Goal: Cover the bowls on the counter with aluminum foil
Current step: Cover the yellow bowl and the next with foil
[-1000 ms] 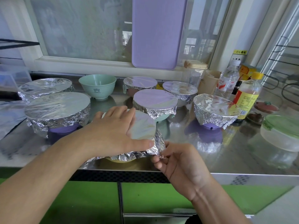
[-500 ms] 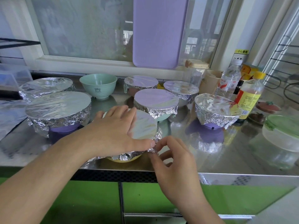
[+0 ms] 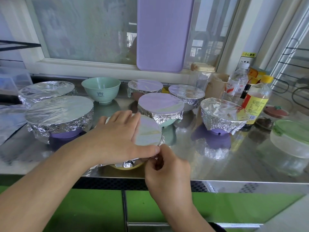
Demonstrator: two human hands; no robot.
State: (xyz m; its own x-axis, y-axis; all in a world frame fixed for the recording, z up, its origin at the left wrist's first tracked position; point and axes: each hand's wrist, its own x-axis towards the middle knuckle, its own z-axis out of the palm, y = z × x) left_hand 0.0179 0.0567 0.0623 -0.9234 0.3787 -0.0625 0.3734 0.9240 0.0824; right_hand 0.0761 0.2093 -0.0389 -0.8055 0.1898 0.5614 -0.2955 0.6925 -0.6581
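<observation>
On the steel desk (image 3: pixel 217 164), among six foil-covered bowls and one uncovered green bowl (image 3: pixel 101 89), a yellow bowl (image 3: pixel 127 166) at the front edge is being wrapped in foil (image 3: pixel 148 133). The foil is pressed flat by the spread left hand (image 3: pixel 117 139), while its rim is pinched by the curled fingers of the right hand (image 3: pixel 167 169). Too hard a tug could tear the thin sheet or drag the bowl off the edge.

Bright daylight through the window (image 3: pixel 83 30); foil glares, edges bend, slightly soft.

Left hand (image 3: pixel 117 138) hides most of the yellow bowl (image 3: pixel 127 166) (only its near rim shows)
</observation>
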